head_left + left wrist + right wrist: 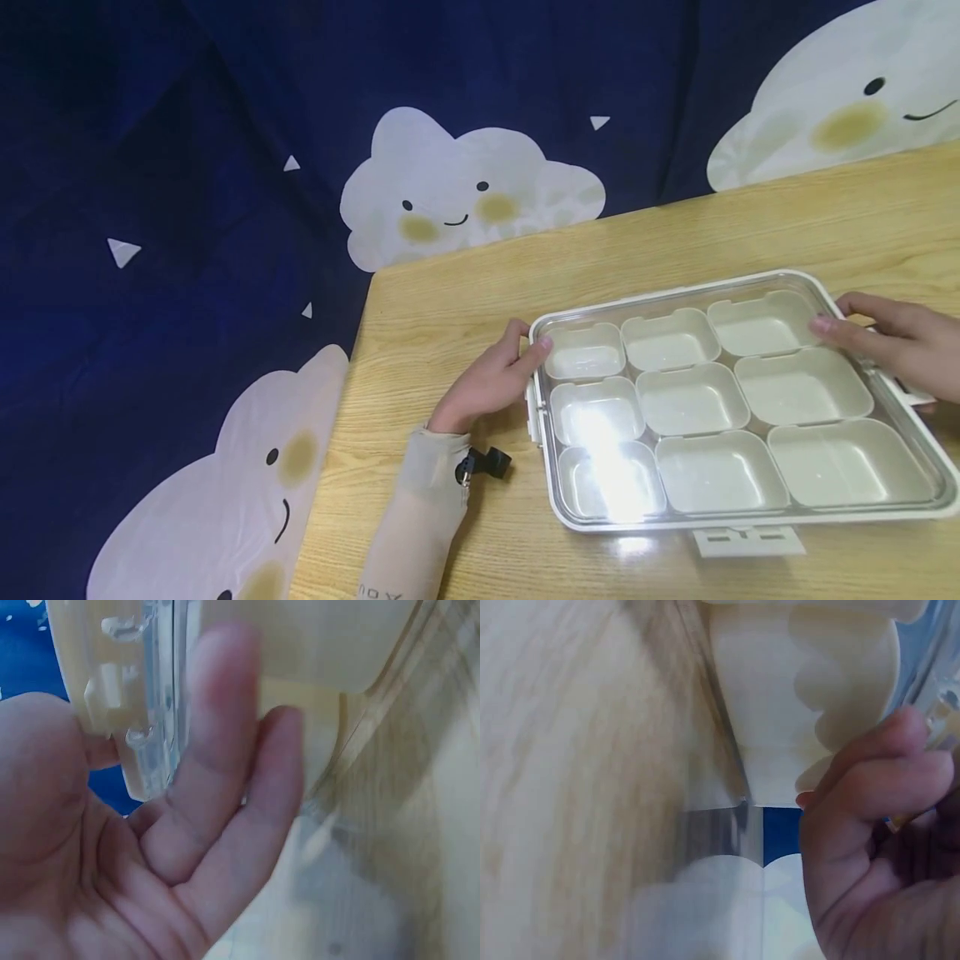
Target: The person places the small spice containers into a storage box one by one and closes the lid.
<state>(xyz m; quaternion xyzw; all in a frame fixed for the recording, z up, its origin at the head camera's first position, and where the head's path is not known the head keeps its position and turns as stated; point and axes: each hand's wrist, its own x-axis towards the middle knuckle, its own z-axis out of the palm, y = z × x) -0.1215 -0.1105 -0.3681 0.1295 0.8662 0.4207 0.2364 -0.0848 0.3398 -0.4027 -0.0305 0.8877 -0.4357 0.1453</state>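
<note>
A clear lidded storage box [667, 527] with a white rim sits low over the table, tilted a little in the head view. Through its lid show several cream compartment cups [693, 400] in rows. My left hand [491, 379] grips its left side near the far corner, thumb over the rim and fingers against the side wall. On the opposite side my right hand [896, 337] holds the edge, thumb on top of the lid, other fingers curled at the side. White latches stick out, one front latch [748, 542] hanging outward and a left latch [533, 412] below my left hand.
The wooden table [442, 308] ends at the left and at the back against a dark blue cloth [187, 100] printed with white smiling clouds. A small black device [487, 463] is strapped at my left wrist. Light glares off the lid's front left.
</note>
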